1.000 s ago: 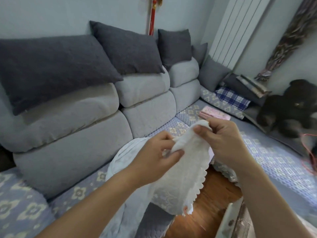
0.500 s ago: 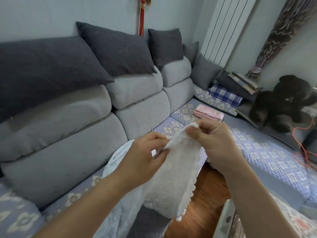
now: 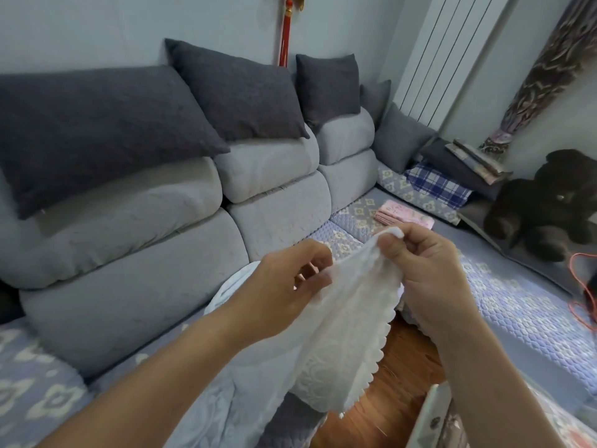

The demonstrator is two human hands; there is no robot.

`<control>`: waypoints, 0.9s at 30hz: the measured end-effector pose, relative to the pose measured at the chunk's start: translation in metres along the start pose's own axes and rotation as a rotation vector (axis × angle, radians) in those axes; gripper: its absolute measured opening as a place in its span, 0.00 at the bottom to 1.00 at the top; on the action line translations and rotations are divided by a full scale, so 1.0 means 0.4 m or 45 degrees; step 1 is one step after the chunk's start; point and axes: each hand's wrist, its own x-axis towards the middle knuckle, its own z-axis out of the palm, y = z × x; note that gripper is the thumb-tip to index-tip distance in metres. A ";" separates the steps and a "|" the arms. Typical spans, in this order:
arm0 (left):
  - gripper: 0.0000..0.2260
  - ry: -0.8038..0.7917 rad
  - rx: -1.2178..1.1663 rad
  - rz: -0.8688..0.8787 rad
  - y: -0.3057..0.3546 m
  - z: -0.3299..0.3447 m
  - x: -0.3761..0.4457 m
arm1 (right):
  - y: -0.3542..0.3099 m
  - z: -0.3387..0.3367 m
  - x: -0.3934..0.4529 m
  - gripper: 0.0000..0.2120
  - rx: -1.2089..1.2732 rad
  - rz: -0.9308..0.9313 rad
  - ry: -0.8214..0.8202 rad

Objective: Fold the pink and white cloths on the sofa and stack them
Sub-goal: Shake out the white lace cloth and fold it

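In the middle of the frame, both hands hold up the white cloth (image 3: 349, 334). The right hand (image 3: 429, 270) pinches its top corner between thumb and fingers. The left hand (image 3: 284, 289) pinches the edge a bit lower and to the left. The cloth hangs long — from the top right corner down toward the bottom middle, with its wavy edge on the right side. The pink cloth (image 3: 403, 215) lies folded on the sofa (image 3: 226, 253), just above the right hand, so that hand is nearer to it.
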 end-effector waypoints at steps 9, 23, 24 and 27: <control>0.14 -0.135 0.173 0.109 0.009 -0.033 0.018 | -0.013 0.004 0.002 0.05 -0.031 -0.021 -0.153; 0.07 0.072 -0.063 -0.347 0.022 0.102 0.000 | -0.018 0.043 -0.003 0.05 -0.024 -0.042 -0.007; 0.10 0.058 -0.066 -0.334 0.025 0.097 -0.003 | -0.019 0.040 -0.002 0.05 -0.009 -0.045 0.000; 0.17 0.002 -0.099 -0.198 0.033 0.063 -0.012 | -0.018 0.029 0.004 0.05 -0.012 -0.074 0.016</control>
